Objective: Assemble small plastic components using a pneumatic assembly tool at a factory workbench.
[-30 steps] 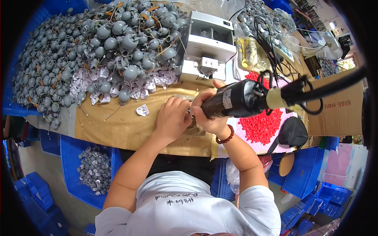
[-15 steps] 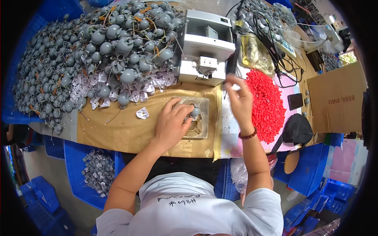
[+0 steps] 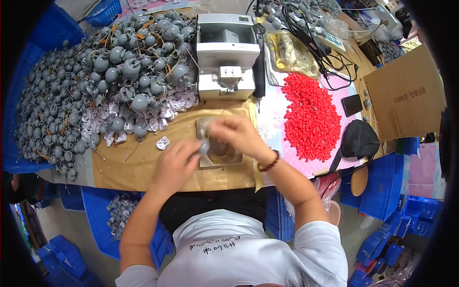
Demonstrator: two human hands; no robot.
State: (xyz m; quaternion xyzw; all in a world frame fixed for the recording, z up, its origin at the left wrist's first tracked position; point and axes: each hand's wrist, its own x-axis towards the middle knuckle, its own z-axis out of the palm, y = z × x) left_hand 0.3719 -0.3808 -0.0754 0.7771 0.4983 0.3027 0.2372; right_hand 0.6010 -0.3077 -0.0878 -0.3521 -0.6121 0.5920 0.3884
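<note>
My left hand (image 3: 176, 165) pinches a small grey ball-shaped part (image 3: 203, 147) between thumb and fingers, over the left side of a flat metal plate (image 3: 206, 161) with a rounded hollow. Just right of and above that ball, my right hand (image 3: 236, 135) is closed in a pinch over the plate. What its fingertips hold is too small and blurred to make out, perhaps a thin wire running toward the ball. A white perforated bracket (image 3: 163, 142) lies on the brown table cover, left of the plate.
A large heap of grey ball parts with wires (image 3: 112, 74) covers the left of the table. Beyond the plate stands a white bench machine (image 3: 227, 52). Small red parts (image 3: 311, 117) are piled on the right, beside a black pouch (image 3: 359, 138), a phone (image 3: 352, 105) and a cardboard box (image 3: 404, 95).
My right hand has come left from beside the red pile to over the plate. My left hand has lifted the ball out of the plate's hollow and drawn it left and nearer me.
</note>
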